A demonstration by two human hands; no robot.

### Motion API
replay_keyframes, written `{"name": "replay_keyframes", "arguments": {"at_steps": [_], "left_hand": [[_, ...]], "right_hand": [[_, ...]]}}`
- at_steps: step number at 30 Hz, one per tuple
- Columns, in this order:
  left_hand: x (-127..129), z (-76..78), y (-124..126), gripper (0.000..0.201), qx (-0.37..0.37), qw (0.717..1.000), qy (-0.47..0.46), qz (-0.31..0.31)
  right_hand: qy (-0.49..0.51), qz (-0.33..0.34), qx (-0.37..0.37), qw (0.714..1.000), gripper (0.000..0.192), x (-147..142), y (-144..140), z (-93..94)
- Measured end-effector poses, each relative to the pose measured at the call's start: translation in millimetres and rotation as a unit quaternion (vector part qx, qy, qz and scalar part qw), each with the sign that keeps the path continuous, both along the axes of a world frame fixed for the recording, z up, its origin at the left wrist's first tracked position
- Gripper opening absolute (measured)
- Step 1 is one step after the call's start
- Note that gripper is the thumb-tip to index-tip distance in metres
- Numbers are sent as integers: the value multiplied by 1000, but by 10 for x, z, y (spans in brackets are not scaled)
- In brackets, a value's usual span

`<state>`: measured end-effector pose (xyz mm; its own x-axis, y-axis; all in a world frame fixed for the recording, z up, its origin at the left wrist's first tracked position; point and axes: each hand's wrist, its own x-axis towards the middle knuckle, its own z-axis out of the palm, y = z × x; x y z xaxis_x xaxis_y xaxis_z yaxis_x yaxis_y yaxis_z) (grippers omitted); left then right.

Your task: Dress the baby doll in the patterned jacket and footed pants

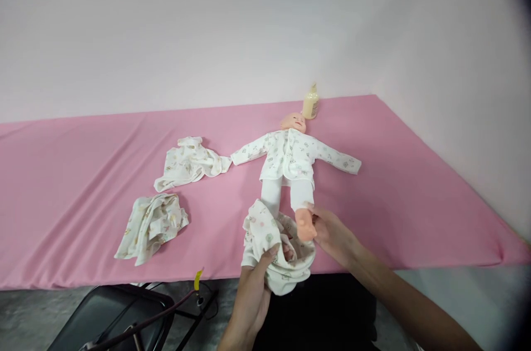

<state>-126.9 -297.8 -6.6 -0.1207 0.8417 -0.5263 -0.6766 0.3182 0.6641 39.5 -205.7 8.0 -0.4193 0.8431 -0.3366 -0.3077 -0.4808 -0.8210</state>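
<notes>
A baby doll [293, 120] lies on its back in a white patterned jacket [286, 157] and white leggings, arms spread out. My left hand [254, 293] grips a pair of white patterned baby pants [263, 229], bunched up at the table's front edge. The doll's leg on the left runs into the bunched cloth, and its foot is hidden there. My right hand [329, 232] holds the doll's bare foot [305, 225] on the right side, fingers closed around the ankle and heel.
A crumpled patterned baby garment [193, 162] lies left of the doll, with another folded patterned garment [153, 225] nearer the front. Behind the doll's head stands a pump bottle [311, 102]. Pink cloth [83, 190] covers the table. A black chair [112, 315] is below the front edge.
</notes>
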Motion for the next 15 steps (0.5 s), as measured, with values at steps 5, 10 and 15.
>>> {"name": "replay_keyframes", "arguments": {"at_steps": [5, 10, 15], "left_hand": [[2, 149, -24, 47, -42, 997, -69, -10], [43, 124, -62, 49, -45, 992, -119, -14], [93, 20, -94, 50, -35, 988, -149, -16]], "right_hand": [[-14, -17, -57, 998, 27, -56, 29, -284], [-29, -47, -52, 997, 28, -77, 4, -251], [-87, -54, -41, 994, 28, -86, -35, -146]]}}
